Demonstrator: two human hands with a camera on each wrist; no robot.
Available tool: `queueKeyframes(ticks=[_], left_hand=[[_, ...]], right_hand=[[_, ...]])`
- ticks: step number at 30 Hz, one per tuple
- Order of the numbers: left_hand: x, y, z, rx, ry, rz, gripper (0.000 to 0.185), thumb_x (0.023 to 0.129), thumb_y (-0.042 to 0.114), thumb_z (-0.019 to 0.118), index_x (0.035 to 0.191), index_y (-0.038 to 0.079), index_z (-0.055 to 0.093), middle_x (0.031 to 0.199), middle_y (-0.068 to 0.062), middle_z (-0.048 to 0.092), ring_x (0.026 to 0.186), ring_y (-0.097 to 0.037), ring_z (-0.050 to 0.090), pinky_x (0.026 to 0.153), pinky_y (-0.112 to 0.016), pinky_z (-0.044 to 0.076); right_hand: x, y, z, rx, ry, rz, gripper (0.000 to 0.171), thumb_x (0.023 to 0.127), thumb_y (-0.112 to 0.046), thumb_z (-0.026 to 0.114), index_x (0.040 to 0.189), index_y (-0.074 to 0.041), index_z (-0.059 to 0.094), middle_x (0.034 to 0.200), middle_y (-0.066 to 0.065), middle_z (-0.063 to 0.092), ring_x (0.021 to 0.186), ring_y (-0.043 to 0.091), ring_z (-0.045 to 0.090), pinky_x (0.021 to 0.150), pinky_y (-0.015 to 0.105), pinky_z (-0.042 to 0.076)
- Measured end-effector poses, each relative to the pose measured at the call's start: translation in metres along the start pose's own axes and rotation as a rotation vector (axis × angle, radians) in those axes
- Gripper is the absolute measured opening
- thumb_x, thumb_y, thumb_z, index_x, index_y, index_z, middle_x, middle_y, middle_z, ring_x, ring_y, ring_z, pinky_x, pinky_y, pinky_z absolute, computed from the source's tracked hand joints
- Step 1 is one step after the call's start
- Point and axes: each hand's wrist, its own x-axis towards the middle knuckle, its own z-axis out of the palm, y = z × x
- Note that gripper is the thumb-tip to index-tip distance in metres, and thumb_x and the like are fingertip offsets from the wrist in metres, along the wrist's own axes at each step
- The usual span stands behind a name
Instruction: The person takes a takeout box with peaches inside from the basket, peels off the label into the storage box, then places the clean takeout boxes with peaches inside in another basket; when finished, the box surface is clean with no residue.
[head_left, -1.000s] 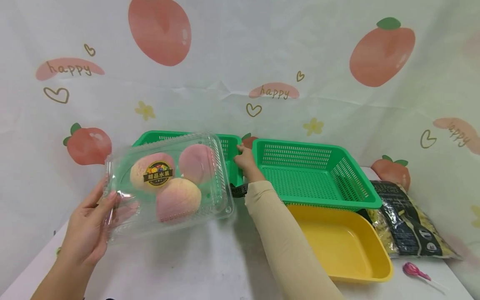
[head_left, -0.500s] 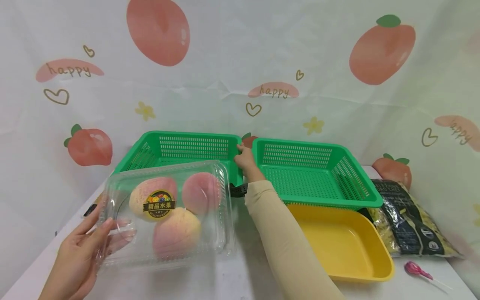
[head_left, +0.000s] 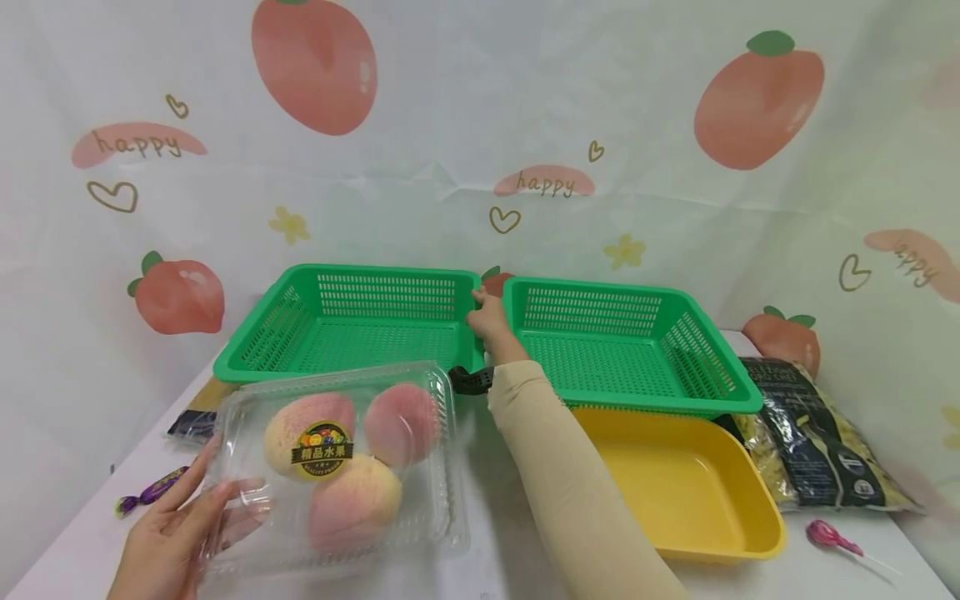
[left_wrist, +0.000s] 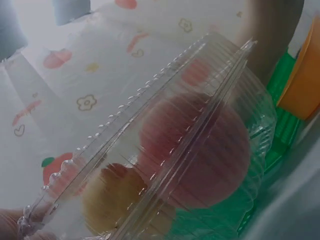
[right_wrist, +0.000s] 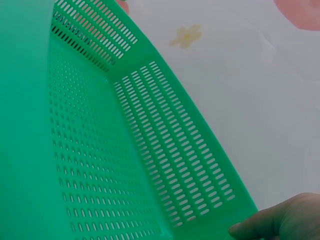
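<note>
- Three peaches sit sealed inside a clear plastic clamshell box (head_left: pixel 337 467), which lies on the white desk (head_left: pixel 465 575) at the front left, just in front of the left green basket (head_left: pixel 352 325); a round dark label with gold lettering is stuck on its lid.
- The left hand (head_left: pixel 176 542) holds the box at its left end, fingers loosely curved round the edge, with fingertips showing through the plastic.
- In the left wrist view the box (left_wrist: pixel 175 150) fills the frame, one pink peach large in the middle and a yellower one lower left.
- The right hand (head_left: pixel 491 321) grips the rim where the two baskets meet, fingers curled over the near right corner of the left basket; a beige sleeve covers the forearm.
- In the right wrist view, fingertips (right_wrist: pixel 280 227) press on the green rim at the bottom right of the slotted basket wall (right_wrist: pixel 165 150).
- The right green basket (head_left: pixel 630 350) stands touching the left one, side by side against the printed backdrop.
- A yellow tray (head_left: pixel 682 487) lies just in front of the right basket.
- A dark bag of pale snacks (head_left: pixel 817 442) lies right of the tray, with a pink lollipop (head_left: pixel 828 537) near it.
- A purple wrapped candy (head_left: pixel 150 492) lies left of the box, and a dark flat packet (head_left: pixel 198 417) beyond it.
</note>
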Motion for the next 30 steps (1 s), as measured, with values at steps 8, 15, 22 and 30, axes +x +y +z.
queueKeyframes(ticks=[8, 15, 22, 30], left_hand=[[-0.016, -0.013, -0.011, 0.039, 0.088, -0.028, 0.051, 0.096, 0.000, 0.045, 0.126, 0.040, 0.054, 0.095, -0.002, 0.073, 0.081, -0.020, 0.071, 0.066, -0.032, 0.057], [-0.016, -0.026, -0.019, -0.035, -0.122, 0.139, 0.055, 0.096, -0.010, 0.036, 0.135, 0.026, 0.050, 0.102, -0.009, 0.072, 0.084, -0.022, 0.071, 0.067, -0.034, 0.056], [-0.015, -0.029, -0.020, 0.168, 0.073, 0.009, 0.054, 0.093, -0.005, 0.048, 0.129, 0.036, 0.053, 0.094, -0.002, 0.073, 0.078, -0.020, 0.071, 0.062, -0.032, 0.057], [-0.012, -0.025, -0.019, 0.320, 0.169, -0.134, 0.051, 0.094, 0.005, 0.053, 0.126, 0.045, 0.052, 0.093, 0.004, 0.073, 0.076, -0.019, 0.072, 0.063, -0.029, 0.057]], right_hand=[[-0.001, 0.001, 0.000, -0.004, -0.012, -0.008, 0.063, 0.090, 0.012, 0.036, 0.148, -0.009, 0.022, 0.159, 0.000, 0.005, 0.146, 0.022, 0.001, 0.050, 0.025, 0.023], [-0.001, 0.001, 0.000, -0.005, -0.006, -0.011, 0.063, 0.090, 0.012, 0.036, 0.148, -0.008, 0.023, 0.158, -0.001, 0.006, 0.146, 0.022, 0.002, 0.049, 0.024, 0.023], [0.001, 0.000, 0.001, -0.009, -0.004, -0.009, 0.063, 0.090, 0.013, 0.037, 0.148, -0.008, 0.024, 0.158, -0.001, 0.007, 0.146, 0.022, 0.002, 0.051, 0.025, 0.023], [0.000, 0.000, 0.000, -0.008, -0.005, -0.006, 0.062, 0.090, 0.012, 0.037, 0.148, -0.007, 0.023, 0.158, -0.001, 0.007, 0.146, 0.022, 0.002, 0.051, 0.025, 0.023]])
